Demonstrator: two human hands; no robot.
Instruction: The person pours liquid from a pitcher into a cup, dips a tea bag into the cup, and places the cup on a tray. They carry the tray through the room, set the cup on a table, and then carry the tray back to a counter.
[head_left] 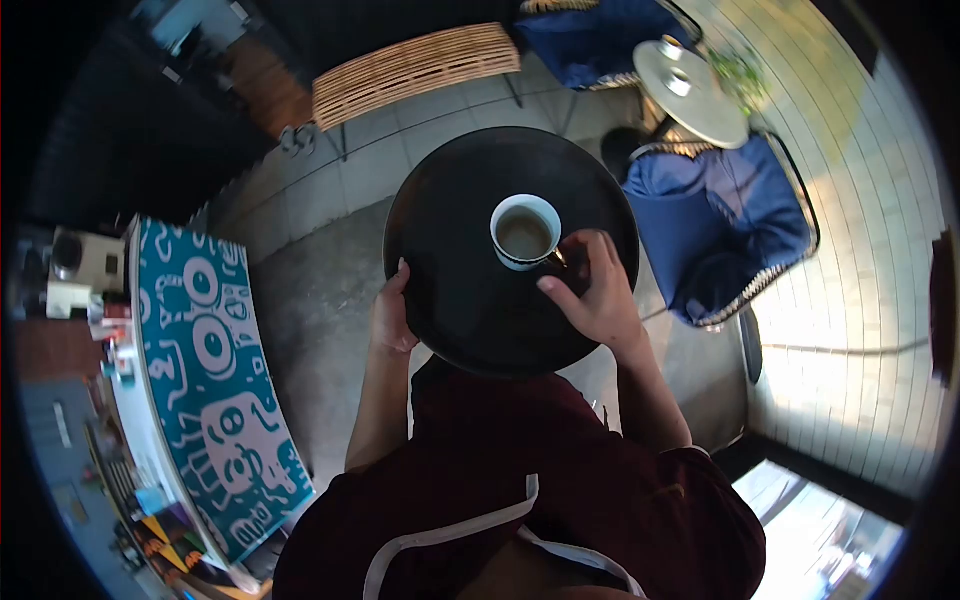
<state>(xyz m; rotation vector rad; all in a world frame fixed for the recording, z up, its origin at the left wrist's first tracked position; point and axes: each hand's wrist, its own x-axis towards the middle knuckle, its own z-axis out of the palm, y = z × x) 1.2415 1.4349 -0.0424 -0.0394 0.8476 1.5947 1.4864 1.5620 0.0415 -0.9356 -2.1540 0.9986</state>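
Observation:
A round black tray [470, 300] is held level in front of my body. My left hand [394, 312] grips its left edge, thumb on top and the other fingers hidden beneath. On the tray, right of its middle, stands a white cup [511, 258] with a greyish-brown liquid inside. My right hand [598, 292] is over the right part of the tray, thumb and fingers apart, close beside the cup's gold-coloured handle [557, 259]. Whether a fingertip touches the handle is unclear.
A slatted wooden bench [415, 72] stands ahead. Blue-cushioned chairs [715, 215] and a small round table [695, 103] are at the right, near a pale wall. Along the left runs a counter with a teal patterned front [215, 370]. Grey floor [320, 300] lies between.

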